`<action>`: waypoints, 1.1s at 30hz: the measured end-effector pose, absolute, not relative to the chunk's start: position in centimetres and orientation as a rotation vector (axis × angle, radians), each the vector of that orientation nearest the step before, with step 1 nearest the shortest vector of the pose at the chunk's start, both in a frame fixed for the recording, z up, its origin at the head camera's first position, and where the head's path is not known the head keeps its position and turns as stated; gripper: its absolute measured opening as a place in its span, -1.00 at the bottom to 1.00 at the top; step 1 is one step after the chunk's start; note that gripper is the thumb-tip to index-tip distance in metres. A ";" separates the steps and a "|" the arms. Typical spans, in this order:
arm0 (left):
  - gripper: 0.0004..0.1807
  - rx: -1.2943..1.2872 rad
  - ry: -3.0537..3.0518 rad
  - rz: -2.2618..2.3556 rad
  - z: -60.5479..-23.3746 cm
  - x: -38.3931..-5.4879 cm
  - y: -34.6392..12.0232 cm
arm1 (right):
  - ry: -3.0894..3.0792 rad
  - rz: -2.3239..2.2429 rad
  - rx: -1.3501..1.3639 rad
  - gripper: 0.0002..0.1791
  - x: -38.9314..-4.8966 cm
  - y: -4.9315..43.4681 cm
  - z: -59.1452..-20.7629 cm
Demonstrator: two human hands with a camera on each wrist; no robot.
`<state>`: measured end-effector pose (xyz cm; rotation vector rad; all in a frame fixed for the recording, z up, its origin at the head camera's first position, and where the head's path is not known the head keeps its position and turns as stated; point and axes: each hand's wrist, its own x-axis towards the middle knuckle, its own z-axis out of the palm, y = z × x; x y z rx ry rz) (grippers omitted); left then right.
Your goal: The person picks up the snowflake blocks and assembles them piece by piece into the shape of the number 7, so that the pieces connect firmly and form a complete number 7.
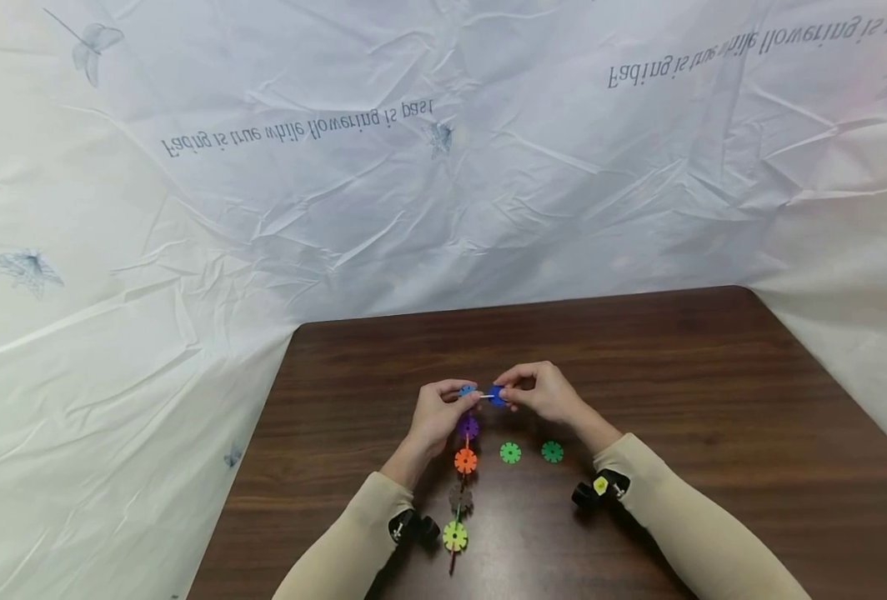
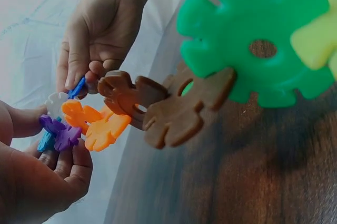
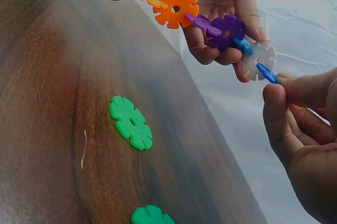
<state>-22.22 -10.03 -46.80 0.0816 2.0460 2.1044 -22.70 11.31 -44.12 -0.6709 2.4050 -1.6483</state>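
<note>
A chain of notched plastic snowflake discs hangs from my left hand. The thumb and fingers pinch it near its upper end, around the light blue disc and white disc. Below them follow purple, orange, brown, green and yellow-green discs, linked slot to slot. In my right hand, thumb and fingertips pinch a dark blue disc. In the right wrist view its edge meets the rim of the white disc, close to one of the slots.
Two loose green discs, a lighter one and a darker one, lie on the brown wooden table near the right forearm. A white printed sheet hangs behind the table. Black camera mounts sit on both wrists.
</note>
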 end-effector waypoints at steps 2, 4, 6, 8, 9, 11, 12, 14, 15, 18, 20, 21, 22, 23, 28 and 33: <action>-0.75 0.073 2.047 2.116 -47.3 -22.4 -10.0 | 2.403 -1.651 -0.668 -0.79 -22.8 11.4 -44.3; -0.75 0.060 2.050 2.123 -47.4 -22.4 -9.9 | 2.398 -1.657 -0.661 -0.79 -23.2 11.4 -45.1; -0.74 0.053 2.061 2.126 -47.4 -22.3 -9.8 | 2.386 -1.671 -0.656 -0.79 -23.7 11.5 -46.0; -0.72 0.047 2.067 2.127 -47.4 -22.3 -9.7 | 2.376 -1.688 -0.649 -0.79 -24.1 11.6 -46.7; -0.71 0.044 2.066 2.130 -47.4 -22.2 -9.7 | 2.372 -1.695 -0.636 -0.79 -24.3 11.7 -47.1; -0.68 0.042 2.063 2.134 -47.5 -22.2 -9.6 | 2.355 -1.716 -0.617 -0.79 -24.4 11.7 -47.3; -0.66 0.039 2.060 2.136 -47.5 -22.2 -9.5 | 2.344 -1.729 -0.609 -0.80 -24.5 11.7 -47.4; -0.65 0.043 2.052 2.145 -47.5 -22.2 -9.5 | 2.322 -1.750 -0.597 -0.81 -24.5 11.8 -47.4; -0.65 0.044 2.046 2.148 -47.6 -22.3 -9.5 | 2.313 -1.758 -0.593 -0.81 -24.5 11.8 -47.4; -0.64 0.049 2.030 2.159 -47.7 -22.3 -9.7 | 2.285 -1.774 -0.608 -0.79 -24.5 11.9 -47.3; -0.64 0.056 2.021 2.163 -47.8 -22.3 -9.8 | 2.273 -1.778 -0.616 -0.77 -24.4 11.9 -47.2; -0.64 0.060 2.017 2.163 -47.8 -22.3 -9.9 | 2.266 -1.782 -0.619 -0.76 -24.4 11.9 -47.2; -0.63 0.062 2.013 2.165 -47.8 -22.3 -9.9 | 2.259 -1.785 -0.621 -0.76 -24.4 11.9 -47.2; -0.63 0.066 2.010 2.165 -47.8 -22.3 -10.0 | 2.252 -1.790 -0.619 -0.75 -24.4 11.9 -47.3; -0.62 0.073 2.008 2.165 -47.9 -22.3 -10.0 | 2.228 -1.810 -0.610 -0.76 -24.5 12.0 -47.6; -0.61 0.072 2.008 2.167 -48.0 -22.3 -10.1 | 2.202 -1.819 -0.616 -0.75 -24.5 12.3 -47.6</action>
